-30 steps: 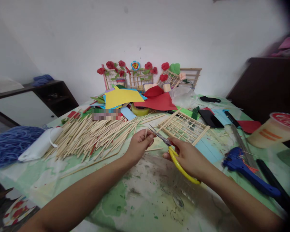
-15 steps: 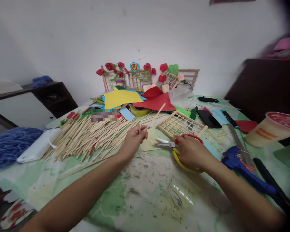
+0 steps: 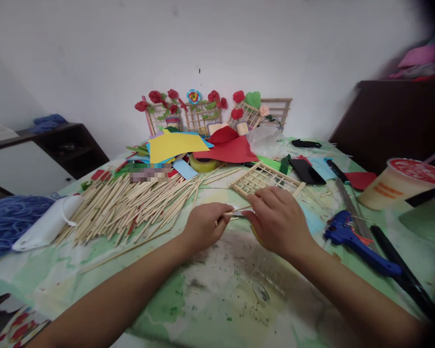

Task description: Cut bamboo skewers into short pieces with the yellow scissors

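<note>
Near the middle of the table, my left hand (image 3: 206, 225) is closed on a thin wooden stick (image 3: 241, 209). The stick runs across the gap to the fingers of my right hand (image 3: 281, 220). My right hand is wrapped round a pair of scissors (image 3: 258, 237); it hides most of them, and only a bit of blade and yellow handle shows. Whether the blades touch the stick I cannot tell. Behind my right hand lies a small lattice of glued sticks (image 3: 239, 183). To the left spreads a pile of loose wooden sticks (image 3: 130, 208).
On the right lie a blue glue gun (image 3: 362, 249), a phone (image 3: 307, 172) and a lidded drink cup (image 3: 380, 186). Coloured paper (image 3: 177, 145) and lattices with paper flowers (image 3: 203, 116) stand at the back. Blue yarn (image 3: 18, 222) sits by a white object (image 3: 47, 224) at left.
My hands have come together, the right one moving left with the scissors and turning over them. The stick now lies level between both hands. The view has shifted slightly.
</note>
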`<state>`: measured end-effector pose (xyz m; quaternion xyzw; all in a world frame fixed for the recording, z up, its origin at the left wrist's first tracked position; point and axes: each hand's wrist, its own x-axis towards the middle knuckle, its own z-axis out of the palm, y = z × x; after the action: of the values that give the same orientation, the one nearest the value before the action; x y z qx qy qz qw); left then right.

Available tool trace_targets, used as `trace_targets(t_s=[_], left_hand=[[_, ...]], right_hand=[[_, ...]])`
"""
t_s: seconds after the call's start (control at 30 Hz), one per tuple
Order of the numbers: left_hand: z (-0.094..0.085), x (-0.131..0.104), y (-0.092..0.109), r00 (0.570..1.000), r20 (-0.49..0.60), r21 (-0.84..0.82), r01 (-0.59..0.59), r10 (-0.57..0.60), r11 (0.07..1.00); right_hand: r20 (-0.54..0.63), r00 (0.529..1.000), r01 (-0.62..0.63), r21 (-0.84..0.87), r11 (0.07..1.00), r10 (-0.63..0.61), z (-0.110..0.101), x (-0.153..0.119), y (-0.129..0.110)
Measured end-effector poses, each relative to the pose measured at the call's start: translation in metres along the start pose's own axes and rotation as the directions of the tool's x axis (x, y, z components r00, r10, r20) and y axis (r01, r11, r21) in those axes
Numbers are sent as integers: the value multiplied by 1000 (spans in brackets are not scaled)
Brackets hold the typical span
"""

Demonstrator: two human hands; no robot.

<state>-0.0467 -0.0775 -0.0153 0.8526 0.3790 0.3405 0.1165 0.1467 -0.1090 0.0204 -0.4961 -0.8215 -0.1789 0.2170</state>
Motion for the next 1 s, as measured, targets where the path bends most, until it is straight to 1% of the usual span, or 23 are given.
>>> trace_targets(t_s=[0.07, 0.17, 0.27, 0.4, 0.47, 0.57, 0.67, 0.77, 0.87, 1.0], left_hand=[[1, -3, 1, 998, 9, 73, -62, 61, 995], [2, -4, 3, 996, 17, 103, -86, 84, 991], [3, -4, 4, 996, 24, 102, -85, 83, 991], [5, -5, 6, 999, -33, 83, -26, 29, 996], [6, -4, 8, 999, -43, 17, 16, -16, 1000], [6, -3, 12, 996, -10, -135, 86, -88, 987], [4, -1, 16, 988, 26, -315, 151, -151, 937], [4, 0, 16, 980, 60, -447, 198, -192, 872], [4, 2, 14, 978, 80, -509, 206, -193, 836], [4, 4, 11, 975, 94, -523, 219, -200, 824]], right_hand=[[43, 997, 63, -23, 998, -62, 4, -1, -3], [143, 987, 75, -32, 997, -70, 11, -3, -1], [170, 985, 41, -43, 998, -33, 12, -5, -2], [201, 977, -65, -62, 996, 76, 8, -6, -12], [231, 967, -99, -53, 994, 109, 6, -6, -15], [260, 955, -137, -32, 990, 140, 4, -4, -16], [260, 952, -167, -14, 986, 165, 2, -3, -14], [255, 951, -176, -11, 984, 173, 2, -3, -13], [249, 952, -183, -2, 983, 177, 3, -3, -13], [246, 949, -211, 32, 977, 197, 4, -3, -14]])
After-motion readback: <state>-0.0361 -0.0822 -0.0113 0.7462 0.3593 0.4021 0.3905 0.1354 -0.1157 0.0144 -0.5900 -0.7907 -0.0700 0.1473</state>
